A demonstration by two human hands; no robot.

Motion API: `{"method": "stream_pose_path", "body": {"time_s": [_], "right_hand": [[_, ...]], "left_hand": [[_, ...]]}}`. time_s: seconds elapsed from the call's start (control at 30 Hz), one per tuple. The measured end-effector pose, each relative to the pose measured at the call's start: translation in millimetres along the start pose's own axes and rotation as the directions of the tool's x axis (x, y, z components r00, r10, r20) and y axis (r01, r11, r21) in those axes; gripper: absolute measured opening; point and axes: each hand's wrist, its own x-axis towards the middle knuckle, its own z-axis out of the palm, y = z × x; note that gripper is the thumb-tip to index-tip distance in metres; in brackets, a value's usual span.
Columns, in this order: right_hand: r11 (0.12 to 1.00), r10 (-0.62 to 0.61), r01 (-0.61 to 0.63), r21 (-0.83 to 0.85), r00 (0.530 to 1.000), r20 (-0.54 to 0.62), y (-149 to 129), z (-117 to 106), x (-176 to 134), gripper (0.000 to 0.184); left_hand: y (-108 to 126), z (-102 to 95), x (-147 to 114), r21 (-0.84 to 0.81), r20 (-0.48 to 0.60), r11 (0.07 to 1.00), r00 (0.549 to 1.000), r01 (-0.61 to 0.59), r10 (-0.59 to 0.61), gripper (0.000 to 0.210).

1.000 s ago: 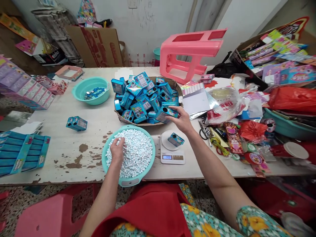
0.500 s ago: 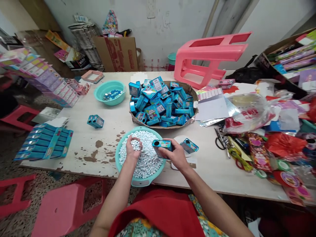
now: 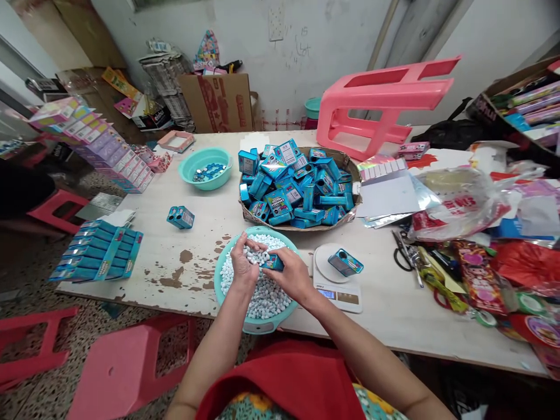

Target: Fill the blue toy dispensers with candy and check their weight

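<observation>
Left hand (image 3: 245,265): cupped palm-up, fingers curled around a heap of white pellets (image 3: 258,255).
Right hand (image 3: 292,273): thumb and fingers closed on a blue tin (image 3: 273,262).
Held tin: located above the near basin (image 3: 263,328), just beside the left palm; contact between tin and palm could not be told.
Near basin: turquoise, filled with more white pellets, set at the table's front edge.
Scale (image 3: 339,296): right of the basin, a second tin (image 3: 345,262) lying tilted on its round plate; display lit, digits too small to read surely.
Carton (image 3: 297,227): behind the basin, heaped with blue tins.
Far basin (image 3: 205,185): left of the carton, small discs inside.
</observation>
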Motion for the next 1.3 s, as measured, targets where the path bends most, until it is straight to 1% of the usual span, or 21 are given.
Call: {"method": "stream_pose_path", "body": {"time_s": [0.13,0.27,0.4,0.5,0.57,0.63,0.7,0.87,1.0,1.17,1.3], "right_hand": [[1.0,0.022,-0.023,-0.014,0.998,-0.055,0,-1,1,0.033],[0.999,-0.007,0.006,-0.051,0.999,-0.032,-1,-2,3,0.033],[1.0,-0.009,0.009,-0.03,1.0,0.011,1,-3,5,0.035],[1.0,0.029,-0.028,0.006,0.999,-0.029,2,-4,6,0.035],[0.999,0.04,-0.039,0.018,0.997,-0.059,1,-4,6,0.034],[1.0,0.024,-0.023,0.014,0.998,-0.051,-1,-4,7,0.035],[1.0,0.016,-0.015,0.017,0.999,-0.035,-4,-5,8,0.035],[0.998,0.04,-0.037,0.055,0.997,-0.069,-6,-6,10,0.035],[0.995,0.036,-0.029,0.099,0.996,-0.075,-5,-6,8,0.035],[0.988,0.047,-0.036,0.148,0.996,-0.069,-6,-7,7,0.035],[0.979,0.083,-0.068,0.191,0.994,-0.07,-8,-7,9,0.035]], "left_hand": [[2,2.2,1,-0.041,0.0,0.999,1.0,0.023,-0.023,0.025],[1,6.1,2,0.022,0.007,1.0,1.0,0.022,-0.022,0.029],[-2,7.1,4,0.114,0.044,0.993,0.998,-0.039,0.034,0.031],[-3,8.2,5,0.137,0.029,0.986,0.995,-0.099,0.096,0.031],[-2,9.7,5,0.164,0.05,0.978,0.992,-0.127,0.12,0.029],[-1,11.5,4,0.196,0.068,0.968,0.987,-0.158,0.148,0.027],[0,13.1,5,0.207,0.062,0.962,0.984,-0.177,0.168,0.027],[2,15.1,5,0.179,0.056,0.971,0.987,-0.156,0.149,0.025],[5,17.7,3,0.193,0.008,0.968,0.987,-0.16,0.162,0.022],[9,21.9,-2,0.186,0.044,0.974,0.992,-0.126,0.12,0.022],[7,22.5,-4,0.23,0.031,0.96,0.987,-0.161,0.158,0.022]]}}
